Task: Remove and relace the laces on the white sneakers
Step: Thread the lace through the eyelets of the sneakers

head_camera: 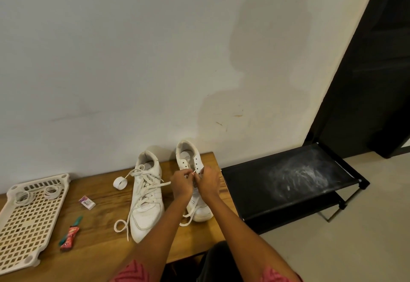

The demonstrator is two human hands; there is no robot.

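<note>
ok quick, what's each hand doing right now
Left hand: pinching the lace over the right-side sneaker.
Right hand: fingers curled at the same lace by the upper eyelets, gripping it.

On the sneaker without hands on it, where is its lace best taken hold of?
Pinch the loose lace end that lies flat on the table to the right of the left sneaker, coming from above: it is free of the eyelets.

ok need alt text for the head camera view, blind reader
Both hands, left hand and right hand, pinch a lace at the upper eyelets of the right sneaker on a wooden table. The left sneaker, fully laced, stands beside it.
</note>
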